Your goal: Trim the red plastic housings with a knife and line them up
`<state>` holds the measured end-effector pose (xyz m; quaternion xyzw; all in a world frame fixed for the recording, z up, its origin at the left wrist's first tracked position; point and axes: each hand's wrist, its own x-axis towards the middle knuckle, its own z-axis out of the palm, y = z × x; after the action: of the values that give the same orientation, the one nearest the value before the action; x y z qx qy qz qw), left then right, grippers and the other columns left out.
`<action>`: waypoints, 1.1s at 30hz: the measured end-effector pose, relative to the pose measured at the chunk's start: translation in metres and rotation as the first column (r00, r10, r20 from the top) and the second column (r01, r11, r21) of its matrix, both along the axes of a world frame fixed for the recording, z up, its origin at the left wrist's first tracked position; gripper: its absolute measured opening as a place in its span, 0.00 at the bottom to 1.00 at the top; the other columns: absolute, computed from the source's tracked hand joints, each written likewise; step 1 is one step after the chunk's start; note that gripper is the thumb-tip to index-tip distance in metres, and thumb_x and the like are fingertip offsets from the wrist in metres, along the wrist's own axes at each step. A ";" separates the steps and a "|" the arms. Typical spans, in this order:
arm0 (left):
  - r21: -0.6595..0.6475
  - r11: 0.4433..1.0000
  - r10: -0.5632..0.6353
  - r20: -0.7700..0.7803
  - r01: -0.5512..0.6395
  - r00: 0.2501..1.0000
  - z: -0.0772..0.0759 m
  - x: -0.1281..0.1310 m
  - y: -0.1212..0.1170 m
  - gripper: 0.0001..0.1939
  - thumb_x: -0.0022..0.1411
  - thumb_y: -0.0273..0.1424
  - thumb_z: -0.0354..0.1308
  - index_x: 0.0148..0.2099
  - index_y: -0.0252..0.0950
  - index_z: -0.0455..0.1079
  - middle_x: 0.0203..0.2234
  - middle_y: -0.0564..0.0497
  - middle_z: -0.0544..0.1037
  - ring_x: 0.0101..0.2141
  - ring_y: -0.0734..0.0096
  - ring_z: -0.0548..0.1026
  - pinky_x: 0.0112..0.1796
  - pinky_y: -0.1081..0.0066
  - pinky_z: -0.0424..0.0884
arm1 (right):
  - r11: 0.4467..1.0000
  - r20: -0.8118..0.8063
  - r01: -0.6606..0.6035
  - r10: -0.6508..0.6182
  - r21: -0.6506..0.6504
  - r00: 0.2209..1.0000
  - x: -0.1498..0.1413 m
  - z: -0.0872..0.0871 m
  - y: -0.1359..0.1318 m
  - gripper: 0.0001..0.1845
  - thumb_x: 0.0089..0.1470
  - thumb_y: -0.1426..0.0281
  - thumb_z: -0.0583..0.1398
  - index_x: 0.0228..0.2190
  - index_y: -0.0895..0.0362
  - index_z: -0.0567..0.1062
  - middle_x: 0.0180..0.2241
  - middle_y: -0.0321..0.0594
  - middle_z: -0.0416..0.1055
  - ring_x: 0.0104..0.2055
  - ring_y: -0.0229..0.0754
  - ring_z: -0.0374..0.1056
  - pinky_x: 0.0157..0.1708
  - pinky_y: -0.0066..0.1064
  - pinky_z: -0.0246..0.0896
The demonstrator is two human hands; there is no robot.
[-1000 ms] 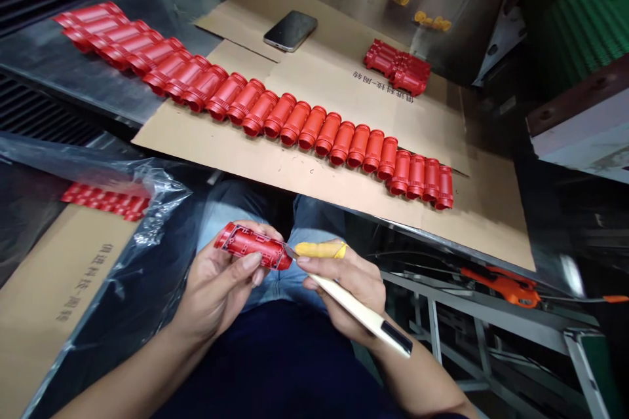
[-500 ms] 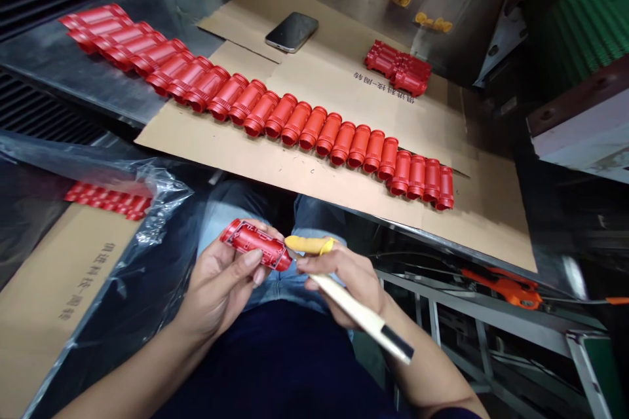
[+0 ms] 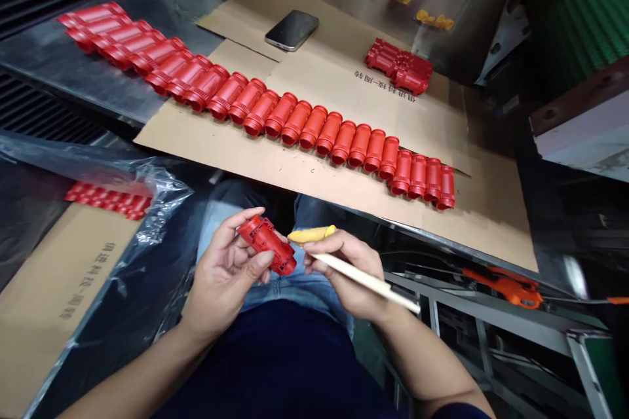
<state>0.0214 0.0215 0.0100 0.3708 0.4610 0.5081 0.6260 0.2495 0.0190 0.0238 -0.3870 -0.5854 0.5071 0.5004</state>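
Note:
Over my lap, my left hand (image 3: 228,268) is closed around a red plastic half-shell (image 3: 268,243), thumb on its near side and the uneven, cut-out face turned up. My right hand (image 3: 351,268) grips a knife with a cream handle (image 3: 348,273), whose dark end points back over my wrist. A yellow finger cot (image 3: 310,234) covers one finger, and its tip is at the shell's right edge. The knife's blade is mostly hidden between the fingers and the shell, so I cannot tell whether it touches the plastic.
Ahead, a long slanting row of red shells (image 3: 280,114) lies on cardboard (image 3: 344,193) and the metal bench. Behind it are a phone (image 3: 292,31) and a cluster of red parts (image 3: 398,67). At left stands a plastic-lined box (image 3: 88,275); orange cutters (image 3: 506,288) hang at right.
My left hand has turned the red shell, so its face is tilted differently and one finger is raised over its upper end. My right hand has lifted slightly, with the knife handle lying flatter.

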 end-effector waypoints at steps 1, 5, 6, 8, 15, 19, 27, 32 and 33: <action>0.015 1.000 0.007 -0.034 -0.006 0.999 0.000 0.000 -0.002 0.33 0.67 0.31 0.79 0.70 0.43 0.74 0.45 0.46 0.88 0.28 0.72 0.81 0.29 0.75 0.80 | 0.993 -0.093 -0.004 -0.007 -0.120 0.996 -0.002 0.000 0.001 0.09 0.73 0.61 0.71 0.47 0.52 0.84 0.44 0.43 0.87 0.37 0.42 0.84 0.41 0.36 0.84; 0.037 0.996 0.083 -0.108 -0.080 0.991 0.008 0.006 -0.009 0.34 0.61 0.28 0.82 0.67 0.43 0.78 0.48 0.44 0.88 0.38 0.62 0.87 0.39 0.69 0.84 | 0.936 -0.446 -0.124 -0.039 -0.330 0.894 -0.014 -0.006 0.007 0.18 0.64 0.56 0.77 0.44 0.55 0.82 0.33 0.38 0.84 0.29 0.39 0.78 0.33 0.32 0.81; 0.039 0.994 0.106 -0.104 -0.103 0.989 0.010 0.008 -0.010 0.33 0.61 0.27 0.82 0.66 0.43 0.80 0.49 0.44 0.89 0.41 0.59 0.88 0.44 0.66 0.84 | 0.917 -0.509 -0.162 -0.050 -0.364 0.859 -0.017 -0.008 0.007 0.19 0.63 0.57 0.78 0.44 0.55 0.81 0.33 0.38 0.84 0.29 0.38 0.77 0.31 0.30 0.79; 0.069 0.988 0.144 -0.084 -0.138 0.986 0.011 0.009 -0.010 0.31 0.61 0.27 0.82 0.64 0.45 0.81 0.49 0.44 0.89 0.47 0.54 0.88 0.52 0.61 0.84 | 0.872 -0.611 -0.279 -0.029 -0.402 0.791 -0.023 -0.012 0.003 0.19 0.65 0.56 0.76 0.43 0.55 0.79 0.33 0.40 0.84 0.27 0.36 0.75 0.27 0.25 0.74; 0.020 0.996 0.082 0.066 -0.084 0.994 0.005 -0.002 0.003 0.33 0.66 0.29 0.79 0.70 0.44 0.76 0.48 0.43 0.90 0.37 0.62 0.86 0.37 0.70 0.80 | 0.944 -0.244 -0.322 0.328 0.064 0.913 -0.011 0.000 -0.014 0.15 0.74 0.55 0.69 0.42 0.54 0.83 0.36 0.46 0.88 0.35 0.45 0.85 0.36 0.35 0.85; -0.100 0.995 0.019 0.230 0.004 0.973 0.008 -0.004 0.008 0.33 0.69 0.31 0.76 0.72 0.40 0.74 0.46 0.41 0.89 0.31 0.70 0.79 0.32 0.74 0.77 | 0.949 0.165 0.027 -0.083 0.315 0.983 0.003 0.005 -0.009 0.13 0.74 0.69 0.69 0.57 0.52 0.86 0.51 0.49 0.88 0.53 0.49 0.87 0.52 0.40 0.87; -0.179 0.981 -0.023 0.300 0.080 0.954 0.011 -0.006 0.008 0.33 0.69 0.31 0.76 0.73 0.38 0.75 0.43 0.40 0.87 0.26 0.76 0.74 0.28 0.76 0.74 | 0.864 0.389 -0.157 -0.048 0.478 0.920 0.007 0.006 -0.005 0.24 0.72 0.74 0.70 0.67 0.56 0.80 0.55 0.50 0.87 0.53 0.51 0.87 0.53 0.41 0.90; -0.191 0.977 -0.033 0.308 0.096 0.951 0.011 -0.004 0.008 0.33 0.68 0.32 0.77 0.73 0.38 0.76 0.42 0.41 0.86 0.26 0.76 0.72 0.28 0.76 0.73 | 0.893 0.417 -0.230 0.053 0.386 0.907 0.013 0.008 -0.006 0.19 0.76 0.73 0.66 0.64 0.57 0.82 0.57 0.51 0.85 0.58 0.49 0.85 0.56 0.39 0.89; -0.195 0.976 -0.035 0.312 0.101 0.949 0.011 -0.004 0.008 0.33 0.68 0.32 0.77 0.73 0.39 0.77 0.42 0.42 0.85 0.25 0.77 0.72 0.28 0.76 0.73 | 0.906 0.412 -0.244 0.087 0.346 0.907 0.015 0.008 -0.007 0.18 0.77 0.72 0.66 0.64 0.56 0.82 0.58 0.50 0.85 0.59 0.49 0.85 0.58 0.40 0.89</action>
<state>0.0175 0.0297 0.0206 0.2353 0.3959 0.4863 0.7426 0.2645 0.0125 0.0318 -0.3200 -0.7928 0.3353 0.3956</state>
